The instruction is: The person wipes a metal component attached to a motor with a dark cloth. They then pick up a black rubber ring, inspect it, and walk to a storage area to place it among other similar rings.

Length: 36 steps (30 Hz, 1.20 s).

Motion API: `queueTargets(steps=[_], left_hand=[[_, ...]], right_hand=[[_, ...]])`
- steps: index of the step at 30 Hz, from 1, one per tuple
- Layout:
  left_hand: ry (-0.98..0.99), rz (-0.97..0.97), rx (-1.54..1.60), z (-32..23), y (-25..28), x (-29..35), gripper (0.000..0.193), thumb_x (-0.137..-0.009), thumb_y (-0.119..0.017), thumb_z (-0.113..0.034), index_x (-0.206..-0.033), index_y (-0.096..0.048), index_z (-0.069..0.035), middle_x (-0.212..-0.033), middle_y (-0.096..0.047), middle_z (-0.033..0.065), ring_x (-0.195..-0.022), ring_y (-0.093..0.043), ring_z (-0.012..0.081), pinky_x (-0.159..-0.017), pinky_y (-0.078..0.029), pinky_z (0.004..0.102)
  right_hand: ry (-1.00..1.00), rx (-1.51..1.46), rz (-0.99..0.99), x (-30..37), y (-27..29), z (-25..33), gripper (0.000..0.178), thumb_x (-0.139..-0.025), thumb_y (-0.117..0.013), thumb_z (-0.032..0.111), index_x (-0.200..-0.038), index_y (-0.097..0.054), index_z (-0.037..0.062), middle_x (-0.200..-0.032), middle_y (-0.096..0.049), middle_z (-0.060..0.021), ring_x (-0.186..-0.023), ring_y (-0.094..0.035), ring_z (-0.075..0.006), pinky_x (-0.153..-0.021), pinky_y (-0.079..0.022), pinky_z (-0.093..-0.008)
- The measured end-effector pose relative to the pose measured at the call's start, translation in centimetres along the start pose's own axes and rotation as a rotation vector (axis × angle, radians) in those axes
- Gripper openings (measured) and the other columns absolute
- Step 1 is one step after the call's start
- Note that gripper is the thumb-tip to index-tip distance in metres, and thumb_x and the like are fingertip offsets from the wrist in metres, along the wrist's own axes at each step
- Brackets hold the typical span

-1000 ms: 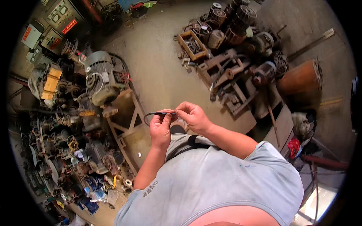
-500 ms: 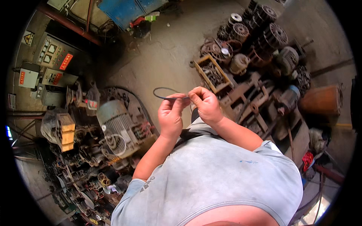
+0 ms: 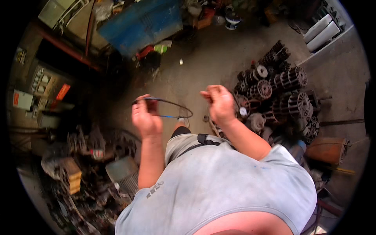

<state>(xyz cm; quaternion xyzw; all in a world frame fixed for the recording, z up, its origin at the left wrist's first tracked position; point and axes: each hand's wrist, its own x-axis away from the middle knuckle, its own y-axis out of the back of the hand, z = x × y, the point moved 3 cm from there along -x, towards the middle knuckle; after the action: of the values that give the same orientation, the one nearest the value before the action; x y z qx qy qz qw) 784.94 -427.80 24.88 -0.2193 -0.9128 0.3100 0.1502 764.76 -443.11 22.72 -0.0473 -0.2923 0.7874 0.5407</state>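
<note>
My left hand (image 3: 146, 119) is closed on a thin loop of cable (image 3: 178, 105), dark with a blue stretch along its near side. The loop sticks out to the right from my fingers, over the floor and one foot. To the right, my right hand (image 3: 220, 105) is raised apart from the loop, fingers loosely bent and somewhat blurred. Nothing shows in it.
Slotted cylindrical motor rotors (image 3: 290, 78) are heaped at the right near an orange-brown drum (image 3: 327, 150). A finned motor (image 3: 123, 172) and metal parts crowd the left. Beyond stand a blue metal cabinet (image 3: 143, 25) and a bucket (image 3: 232, 21); control panels line the left.
My hands have parted. The left has moved left with the cable loop, while the right has come off it. The view has shifted, bringing more of the far floor into sight.
</note>
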Motion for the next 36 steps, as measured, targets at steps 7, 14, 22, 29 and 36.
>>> queueTargets(steps=[7,14,22,29,36], left_hand=[[0.409,0.314,-0.119,7.1,-14.8,-25.9,0.013,-0.106,-0.057,-0.016,-0.11,-0.063,-0.005,-0.103,-0.069,0.0088,-0.087,-0.067,0.019,-0.083,-0.058,0.0365],[0.579,0.56,-0.188,21.8,-36.2,-41.5,0.017,-0.105,-0.057,-0.014,-0.118,-0.061,-0.004,-0.103,-0.067,0.0079,-0.091,-0.065,0.0189,-0.081,-0.056,0.0368],[0.834,0.691,-0.346,41.8,-58.9,-51.0,0.029,-0.103,-0.056,-0.013,-0.129,-0.06,-0.003,-0.096,-0.064,0.006,-0.087,-0.065,0.0214,-0.079,-0.055,0.0348],[1.178,0.858,-0.345,59.5,-79.2,-53.7,0.04,-0.101,-0.055,-0.039,-0.12,-0.062,-0.004,-0.085,-0.059,0.0024,-0.074,-0.057,0.0196,-0.067,-0.047,0.0362],[1.353,0.893,-0.58,82.6,-100.5,-59.4,0.034,-0.108,-0.048,-0.035,-0.084,-0.056,-0.013,-0.071,-0.049,-0.0008,-0.053,-0.035,0.0108,-0.049,-0.028,0.0281]], right_hand=[[0.149,0.219,-0.294,-21.8,8.7,9.6,0.013,-0.094,-0.075,0.007,-0.093,-0.062,0.0051,-0.086,-0.063,-0.0002,-0.078,-0.056,-0.0093,-0.074,-0.047,-0.0254],[0.204,-0.047,-0.55,-35.0,12.8,15.4,0.032,-0.107,-0.058,0.028,-0.082,-0.055,0.0079,-0.074,-0.058,-0.0031,-0.066,-0.052,-0.0117,-0.063,-0.044,-0.0281],[0.079,0.392,-0.621,-63.8,26.7,19.6,0.025,-0.096,-0.073,0.023,-0.108,-0.059,0.0048,-0.09,-0.063,-0.0025,-0.082,-0.057,-0.0094,-0.073,-0.048,-0.0257],[0.445,0.309,-0.351,-90.5,23.8,38.2,0.028,-0.104,-0.06,0.016,-0.128,-0.048,0.0072,-0.11,-0.06,-0.0035,-0.099,-0.057,-0.0105,-0.088,-0.049,-0.0272],[0.707,0.802,-0.772,-112.9,40.8,51.3,0.032,-0.094,-0.062,0.017,-0.123,-0.054,0.0048,-0.129,-0.055,-0.0177,-0.125,-0.051,-0.0357,-0.108,-0.037,-0.0474]])
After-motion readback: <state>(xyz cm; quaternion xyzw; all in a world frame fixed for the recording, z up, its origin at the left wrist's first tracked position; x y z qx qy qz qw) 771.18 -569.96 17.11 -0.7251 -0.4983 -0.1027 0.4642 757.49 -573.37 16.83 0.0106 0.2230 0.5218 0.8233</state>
